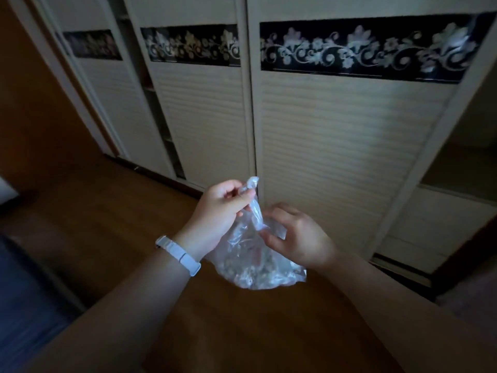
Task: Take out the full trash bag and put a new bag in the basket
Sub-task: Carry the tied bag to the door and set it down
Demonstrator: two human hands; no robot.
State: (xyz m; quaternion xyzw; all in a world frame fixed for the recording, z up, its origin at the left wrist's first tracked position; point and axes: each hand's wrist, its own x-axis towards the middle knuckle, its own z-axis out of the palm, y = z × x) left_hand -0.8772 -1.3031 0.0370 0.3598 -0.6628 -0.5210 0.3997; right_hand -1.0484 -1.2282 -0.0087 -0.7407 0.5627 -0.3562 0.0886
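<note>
two bare forearms enter from the bottom edge; the left one carries a white ribbed wristband [178, 255]. at frame centre, held in the air above the floor, is a clear, crinkled plastic trash bag [250, 267], its lower part bulging with mixed, indistinct waste. the left hand [223, 208] grips the bag's gathered neck, fingers curled round it, and the twisted tip rises above the knuckles. the right hand [298, 238], just right of centre, pinches a fold of the film below the neck with thumb and fingertips. a dark blue fabric surface [21, 292] fills the lower left. beneath the bag runs a brown wooden floor [107, 211]. behind stand cream louvred sliding wardrobe doors [336, 157], crossed near the top by a black band with pale floral scrollwork [363, 47].
</note>
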